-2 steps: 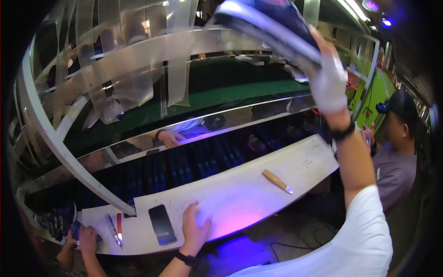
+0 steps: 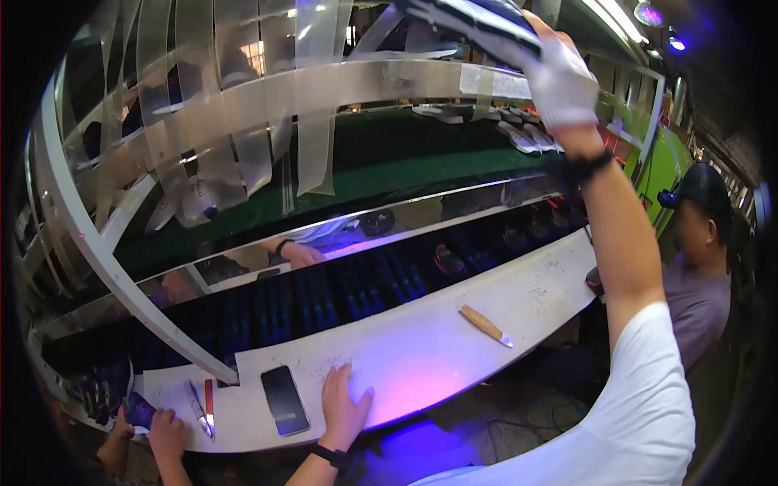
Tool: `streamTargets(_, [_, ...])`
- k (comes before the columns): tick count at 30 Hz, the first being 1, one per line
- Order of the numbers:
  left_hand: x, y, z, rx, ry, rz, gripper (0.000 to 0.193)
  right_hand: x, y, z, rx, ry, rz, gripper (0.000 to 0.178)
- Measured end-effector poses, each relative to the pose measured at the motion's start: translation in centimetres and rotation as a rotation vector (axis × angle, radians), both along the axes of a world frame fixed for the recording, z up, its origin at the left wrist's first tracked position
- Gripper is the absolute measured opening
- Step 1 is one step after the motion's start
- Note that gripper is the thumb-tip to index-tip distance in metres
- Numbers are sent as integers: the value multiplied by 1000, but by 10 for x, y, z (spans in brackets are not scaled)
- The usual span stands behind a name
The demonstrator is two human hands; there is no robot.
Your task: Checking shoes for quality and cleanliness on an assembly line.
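High at the upper right, my right hand [image 2: 563, 81] in a white glove grips a dark shoe [image 2: 478, 28] with a pale sole. The top frame edge cuts off part of this shoe. My bare left hand [image 2: 344, 407] rests on the white bench top [image 2: 559, 296], fingers apart and holding nothing. Just left of it lies a black smartphone [image 2: 284, 399]. A knife with a wooden handle [image 2: 485, 326] lies farther right on the bench.
Beyond the bench runs a dark roller track [image 2: 348, 283], then a green belt [image 2: 405, 158] carrying shoes. A white frame post [image 2: 121, 283] and clear plastic strips [image 2: 316, 121] stand at left. Another person's hand [image 2: 168, 433] handles a shoe lower left; a co-worker [image 2: 693, 300] sits right.
My right hand has risen and shifted slightly left with the shoe. My left hand stays in place. At lower left the other person's hand has moved a little.
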State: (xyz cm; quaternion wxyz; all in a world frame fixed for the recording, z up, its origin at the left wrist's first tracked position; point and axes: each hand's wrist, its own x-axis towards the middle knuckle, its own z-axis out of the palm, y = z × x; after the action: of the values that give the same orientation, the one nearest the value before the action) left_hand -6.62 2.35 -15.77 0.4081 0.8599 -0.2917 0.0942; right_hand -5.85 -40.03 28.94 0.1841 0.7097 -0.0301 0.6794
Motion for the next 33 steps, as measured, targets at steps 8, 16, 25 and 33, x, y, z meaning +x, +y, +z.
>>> streamTargets(8, [5, -4, -20, 94, -65, 31, 47, 143, -88, 50, 476, 768, -303, 59])
streamTargets(16, [2, -4, -25, 121, -84, 30, 40, 70, 34, -197, -38, 699, 411, 21])
streamTargets(25, [8, -12, -12, 241, -139, -21, 36, 162, -26, -403, 862, 1544, -260, 90])
streamTargets(33, [5, -14, -20, 257, -145, -17, 35, 181, 70, -361, 677, 1541, -18, 54])
